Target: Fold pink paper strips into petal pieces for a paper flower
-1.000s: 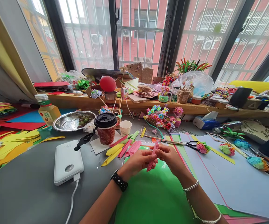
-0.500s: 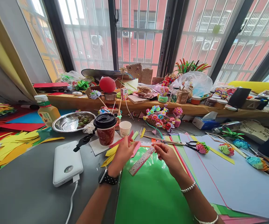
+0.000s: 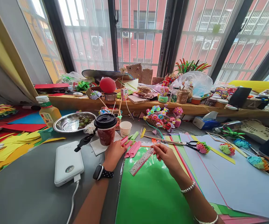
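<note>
My left hand (image 3: 115, 153) is low over the table, its fingers bent together at a folded pink paper strip (image 3: 124, 140); the fingertips are partly hidden. Just right of it, more folded pink strips (image 3: 133, 150) lie at the top edge of a shiny green sheet (image 3: 153, 189). My right hand (image 3: 164, 155) pinches the upper end of a short patterned ruler (image 3: 141, 161) between thumb and fingers. The ruler slants over the green sheet, its lower end toward the left.
A lidded brown cup (image 3: 105, 132) and a white paper cup (image 3: 125, 128) stand close beyond my left hand. Left are a white power bank (image 3: 69, 163) with cable and a steel bowl (image 3: 66, 123). Scissors (image 3: 183, 143), paper flowers (image 3: 203, 147) and pale sheets (image 3: 241, 183) lie right.
My left hand has moved left and down, uncovering the pink strips beside the green sheet and covering the yellow strips. My right hand and the ruler have hardly moved.
</note>
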Available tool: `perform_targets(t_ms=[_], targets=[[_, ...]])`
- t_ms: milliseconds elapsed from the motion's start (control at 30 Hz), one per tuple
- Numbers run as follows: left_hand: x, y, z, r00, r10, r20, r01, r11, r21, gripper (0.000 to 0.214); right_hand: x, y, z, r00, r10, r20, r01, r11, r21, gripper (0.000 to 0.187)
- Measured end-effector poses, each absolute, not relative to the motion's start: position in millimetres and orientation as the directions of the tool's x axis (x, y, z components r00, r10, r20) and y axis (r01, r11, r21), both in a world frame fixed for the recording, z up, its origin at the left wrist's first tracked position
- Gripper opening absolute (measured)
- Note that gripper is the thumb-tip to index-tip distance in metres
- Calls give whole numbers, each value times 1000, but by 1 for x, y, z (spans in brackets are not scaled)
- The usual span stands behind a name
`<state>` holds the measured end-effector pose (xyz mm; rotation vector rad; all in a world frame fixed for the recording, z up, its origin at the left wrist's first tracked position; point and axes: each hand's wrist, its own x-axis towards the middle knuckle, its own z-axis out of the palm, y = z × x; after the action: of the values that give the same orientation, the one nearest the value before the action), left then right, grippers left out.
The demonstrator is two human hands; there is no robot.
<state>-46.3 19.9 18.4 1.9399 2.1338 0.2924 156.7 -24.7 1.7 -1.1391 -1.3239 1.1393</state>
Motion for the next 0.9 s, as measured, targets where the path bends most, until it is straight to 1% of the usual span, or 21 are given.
perform_targets(t_ms=[200,267,367,467,567,667,733,800,867,900], targets=[[-47,19,19,-119,993,-12,952,118,282,28,157,-24,0,-45,991,127,66,130,-989,31],[-47,19,19,-134,991,25,953,121,278,26,157,-24,1,-40,990,136,76,139,-987,31],[-45,16,22,-160,972,171,945,101,311,26,156,-25,1,-32,990,134,88,137,-987,30],[-36,10,24,-139,930,341,905,-20,424,27,156,-25,2,-30,991,133,85,135,-987,28],[-17,0,22,-16,916,400,745,-256,615,24,153,-27,3,-42,985,166,74,168,-983,28],[5,-11,15,93,917,388,550,-372,748,27,151,-30,5,-31,975,221,74,223,-972,27],[16,-17,12,152,928,339,416,-371,830,28,150,-32,6,9,967,254,90,252,-964,26],[22,-19,11,175,940,292,277,-332,902,29,151,-32,5,45,962,269,106,263,-959,25],[23,-19,12,197,955,220,111,-244,963,28,151,-32,5,55,961,270,106,263,-959,25],[23,-18,13,222,961,167,17,-175,984,28,152,-32,4,58,961,271,101,264,-959,24]])
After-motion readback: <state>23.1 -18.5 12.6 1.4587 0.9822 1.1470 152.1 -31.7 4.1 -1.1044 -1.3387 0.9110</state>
